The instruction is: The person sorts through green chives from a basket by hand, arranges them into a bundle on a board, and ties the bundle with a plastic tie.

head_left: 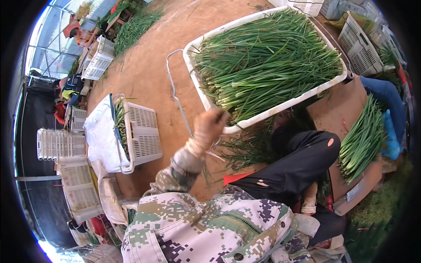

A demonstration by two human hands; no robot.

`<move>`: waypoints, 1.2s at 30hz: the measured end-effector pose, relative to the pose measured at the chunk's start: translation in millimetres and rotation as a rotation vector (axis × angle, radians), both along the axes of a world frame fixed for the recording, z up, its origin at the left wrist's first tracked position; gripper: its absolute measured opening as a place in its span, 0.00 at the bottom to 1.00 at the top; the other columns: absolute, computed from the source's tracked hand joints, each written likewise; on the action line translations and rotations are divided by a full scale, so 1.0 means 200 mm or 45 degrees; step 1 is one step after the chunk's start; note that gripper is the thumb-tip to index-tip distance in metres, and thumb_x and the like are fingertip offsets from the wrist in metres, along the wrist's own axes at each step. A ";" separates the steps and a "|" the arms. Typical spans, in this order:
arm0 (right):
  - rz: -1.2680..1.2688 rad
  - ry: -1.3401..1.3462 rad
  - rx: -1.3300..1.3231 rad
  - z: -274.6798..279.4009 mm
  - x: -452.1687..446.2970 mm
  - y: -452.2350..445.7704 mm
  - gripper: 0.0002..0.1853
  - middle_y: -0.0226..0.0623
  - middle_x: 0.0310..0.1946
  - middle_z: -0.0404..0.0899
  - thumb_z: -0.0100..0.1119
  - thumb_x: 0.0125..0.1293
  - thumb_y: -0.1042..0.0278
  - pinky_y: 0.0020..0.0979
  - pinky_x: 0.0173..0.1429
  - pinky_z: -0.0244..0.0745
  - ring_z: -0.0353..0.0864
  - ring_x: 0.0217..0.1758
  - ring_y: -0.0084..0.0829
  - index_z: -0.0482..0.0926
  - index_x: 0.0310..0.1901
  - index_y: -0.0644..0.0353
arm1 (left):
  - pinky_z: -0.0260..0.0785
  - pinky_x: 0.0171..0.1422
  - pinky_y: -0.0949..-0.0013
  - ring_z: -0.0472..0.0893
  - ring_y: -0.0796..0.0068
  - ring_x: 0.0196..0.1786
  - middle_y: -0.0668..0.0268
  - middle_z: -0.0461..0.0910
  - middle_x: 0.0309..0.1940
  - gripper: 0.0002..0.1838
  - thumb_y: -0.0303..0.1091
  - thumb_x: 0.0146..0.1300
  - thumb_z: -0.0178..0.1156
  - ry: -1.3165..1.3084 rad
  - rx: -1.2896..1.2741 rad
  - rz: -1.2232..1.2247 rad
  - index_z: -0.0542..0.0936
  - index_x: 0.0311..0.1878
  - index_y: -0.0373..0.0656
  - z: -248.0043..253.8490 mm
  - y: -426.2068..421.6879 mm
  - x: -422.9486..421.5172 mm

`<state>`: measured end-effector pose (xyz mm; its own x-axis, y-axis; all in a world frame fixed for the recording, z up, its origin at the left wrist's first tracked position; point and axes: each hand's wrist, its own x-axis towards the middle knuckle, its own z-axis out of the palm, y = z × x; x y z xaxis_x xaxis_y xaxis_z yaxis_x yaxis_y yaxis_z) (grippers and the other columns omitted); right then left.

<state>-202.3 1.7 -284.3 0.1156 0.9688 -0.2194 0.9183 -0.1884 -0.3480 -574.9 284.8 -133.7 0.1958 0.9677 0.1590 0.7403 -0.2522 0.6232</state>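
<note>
A white plastic crate (267, 117) packed with long green chives (267, 61) stands in front of me. My left hand (211, 125) is at its near left corner, fingers curled closed over the rim and slightly blurred. My right hand (309, 196) is low beside my bent leg in dark trousers; only its wrist part shows, and the leg hides the fingers. To the right, a bundle of chives (363, 140) lies on a brown cardboard sheet (335, 109). Loose chives (250, 149) are scattered on the ground below the crate.
A bent metal wire (172, 83) runs along the crate's left side. Further left stands another white crate (144, 131) with a white sheet (104, 136) against it. Stacked crates (60, 144) line the left wall. Other people (72, 87) work at the far left. A blue-clad leg (388, 94) is at right.
</note>
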 end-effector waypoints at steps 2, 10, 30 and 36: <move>0.062 -0.070 -0.257 -0.04 0.05 -0.01 0.19 0.37 0.58 0.80 0.46 0.72 0.60 0.35 0.68 0.67 0.76 0.64 0.33 0.77 0.59 0.59 | 0.77 0.37 0.66 0.85 0.67 0.31 0.57 0.86 0.32 0.08 0.34 0.66 0.62 -0.229 0.035 0.223 0.85 0.39 0.40 -0.21 0.17 -0.24; -0.004 0.014 -0.124 -0.32 0.12 -0.18 0.19 0.35 0.57 0.80 0.54 0.67 0.58 0.35 0.64 0.70 0.76 0.63 0.35 0.78 0.57 0.54 | 0.69 0.58 0.46 0.79 0.45 0.52 0.42 0.74 0.59 0.32 0.53 0.72 0.49 0.478 0.255 0.514 0.65 0.69 0.39 -0.91 -0.06 -0.83; -0.566 0.395 -0.074 0.05 0.03 -0.01 0.12 0.57 0.41 0.83 0.53 0.64 0.71 0.42 0.49 0.77 0.81 0.49 0.56 0.80 0.43 0.69 | 0.75 0.36 0.69 0.84 0.73 0.31 0.58 0.85 0.30 0.14 0.39 0.65 0.61 -0.132 -0.489 0.536 0.84 0.45 0.37 -0.55 0.08 -0.60; -0.542 0.394 -0.051 0.02 0.01 -0.01 0.12 0.58 0.42 0.82 0.53 0.64 0.71 0.43 0.51 0.76 0.80 0.50 0.58 0.80 0.44 0.69 | 0.76 0.44 0.70 0.85 0.73 0.37 0.61 0.87 0.33 0.10 0.34 0.61 0.66 -0.309 -0.164 0.048 0.86 0.42 0.40 -0.10 0.46 -0.21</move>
